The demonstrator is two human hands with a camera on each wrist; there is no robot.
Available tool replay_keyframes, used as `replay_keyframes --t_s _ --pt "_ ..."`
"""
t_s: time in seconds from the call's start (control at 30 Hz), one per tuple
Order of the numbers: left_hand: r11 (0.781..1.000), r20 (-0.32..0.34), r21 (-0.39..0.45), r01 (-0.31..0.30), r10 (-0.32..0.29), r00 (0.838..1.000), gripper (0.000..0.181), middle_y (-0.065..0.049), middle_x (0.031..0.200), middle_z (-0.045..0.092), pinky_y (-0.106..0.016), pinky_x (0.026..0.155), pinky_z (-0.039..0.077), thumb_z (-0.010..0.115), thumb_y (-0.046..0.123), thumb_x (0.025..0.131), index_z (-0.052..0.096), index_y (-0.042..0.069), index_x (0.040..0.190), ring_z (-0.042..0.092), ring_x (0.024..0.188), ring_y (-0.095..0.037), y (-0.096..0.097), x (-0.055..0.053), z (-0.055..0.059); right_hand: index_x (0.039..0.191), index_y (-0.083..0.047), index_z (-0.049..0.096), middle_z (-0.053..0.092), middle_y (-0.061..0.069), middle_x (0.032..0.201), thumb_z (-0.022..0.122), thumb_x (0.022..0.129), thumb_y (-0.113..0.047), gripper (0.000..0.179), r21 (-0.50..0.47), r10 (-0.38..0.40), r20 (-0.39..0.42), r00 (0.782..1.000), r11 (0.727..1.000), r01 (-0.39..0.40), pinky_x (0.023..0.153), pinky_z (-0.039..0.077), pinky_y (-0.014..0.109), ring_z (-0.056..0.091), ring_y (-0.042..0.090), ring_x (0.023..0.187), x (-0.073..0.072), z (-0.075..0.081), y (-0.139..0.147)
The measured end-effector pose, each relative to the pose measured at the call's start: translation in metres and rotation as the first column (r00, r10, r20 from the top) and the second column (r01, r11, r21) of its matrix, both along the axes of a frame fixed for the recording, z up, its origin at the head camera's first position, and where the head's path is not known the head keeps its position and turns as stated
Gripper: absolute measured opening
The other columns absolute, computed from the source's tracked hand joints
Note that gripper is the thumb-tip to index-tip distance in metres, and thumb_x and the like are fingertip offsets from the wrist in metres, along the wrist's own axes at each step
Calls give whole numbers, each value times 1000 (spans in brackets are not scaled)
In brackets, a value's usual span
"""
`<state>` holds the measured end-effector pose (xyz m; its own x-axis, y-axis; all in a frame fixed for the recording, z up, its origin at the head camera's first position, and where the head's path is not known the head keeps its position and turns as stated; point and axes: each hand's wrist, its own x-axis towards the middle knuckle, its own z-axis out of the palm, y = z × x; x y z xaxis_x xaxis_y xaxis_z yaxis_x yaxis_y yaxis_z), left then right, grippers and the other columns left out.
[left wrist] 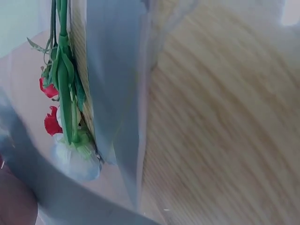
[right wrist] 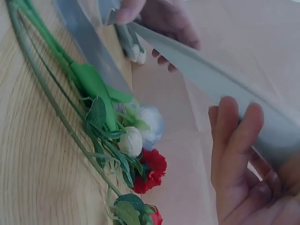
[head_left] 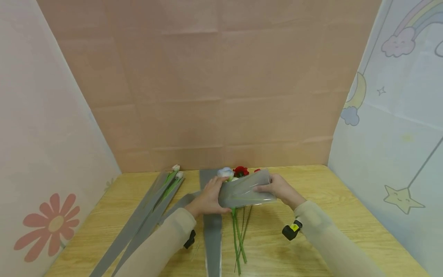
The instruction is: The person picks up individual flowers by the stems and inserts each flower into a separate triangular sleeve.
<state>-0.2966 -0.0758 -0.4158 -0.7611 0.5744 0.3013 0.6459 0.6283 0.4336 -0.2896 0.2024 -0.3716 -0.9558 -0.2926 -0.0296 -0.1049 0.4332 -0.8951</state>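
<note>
A greyish translucent plastic wrapping sleeve (head_left: 243,191) stretches between both hands above the table. My left hand (head_left: 209,196) grips its left end, fingers over the top edge and thumb below. My right hand (head_left: 282,190) pinches the right end, thumb on the near face; in the right wrist view its fingers (right wrist: 236,122) bend against the sleeve. Beneath lie loose artificial flowers: a pale blue bloom (right wrist: 151,125), a white bud (right wrist: 130,142), a red carnation (right wrist: 152,171) and a red rose (right wrist: 154,215). Their green stems (head_left: 238,238) point toward me; the sleeve hides part of them in the head view.
Two white tulips (head_left: 176,171) in long grey sleeves (head_left: 138,227) lie on the left of the wooden table (head_left: 277,246). Another flat grey sleeve (head_left: 212,238) lies lengthwise beside the loose stems. A brown backdrop (head_left: 221,96) stands behind the table, with printed sheets at both sides.
</note>
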Motion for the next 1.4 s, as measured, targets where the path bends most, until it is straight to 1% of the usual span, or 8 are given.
replay_keyframes --t_s 0.2,0.33,0.53,0.73,0.83,1.07,1.23,1.4 --pt "999 -11 32 28 -28 1000 109 -12 137 40 -54 105 32 89 32 66 22 12 150 38 125 -27 4 1 1 118 3 60 64 13 107 77 83 -29 50 -45 14 30 999 999 -13 74 50 31 59 17 87 0 0 0" --pt "999 -4 41 13 -13 1000 102 -8 131 42 -50 102 35 87 30 69 26 13 148 40 119 -24 5 2 3 126 2 56 64 18 117 77 84 -25 55 -5 14 -1 1000 1000 -14 81 52 35 62 21 96 0 0 0" --pt "999 13 51 7 -7 1000 93 -8 132 41 -48 103 36 86 32 71 34 9 144 38 121 -24 5 1 0 127 0 57 65 18 118 76 85 -22 51 42 15 -8 1000 999 -14 84 52 39 63 25 102 1 -1 0" --pt "997 20 80 7 -9 1000 81 -5 131 40 -47 100 39 86 28 72 43 10 138 38 120 -23 5 1 -2 126 3 57 67 17 112 75 86 -20 49 4 14 19 1000 1000 -14 75 54 36 65 21 90 1 -1 1" --pt "996 13 89 9 -10 1000 76 -3 130 42 -46 101 40 86 25 73 44 12 135 40 120 -22 5 1 -2 128 3 54 66 19 113 75 85 -21 53 -25 14 42 999 1000 -13 74 56 41 66 21 89 2 -1 1" --pt "995 27 92 28 -31 999 64 -4 127 50 -39 99 45 82 23 77 46 11 129 49 115 -19 4 0 -1 133 3 50 59 24 124 74 86 -23 59 -69 26 92 995 997 -19 83 53 54 62 30 104 3 -2 -1" --pt "994 66 112 13 -20 998 62 -4 125 53 -39 97 46 81 22 79 46 10 128 54 113 -19 4 1 -2 133 2 50 59 22 123 75 85 -22 59 -73 -10 128 992 997 19 84 53 53 61 30 104 2 -2 -3" --pt "991 99 132 -2 -11 995 59 -3 123 56 -39 96 47 80 22 80 46 12 128 56 112 -19 3 1 -2 131 3 52 62 20 119 74 85 -23 57 -45 -29 125 992 998 35 75 57 40 63 24 96 0 -1 -2"
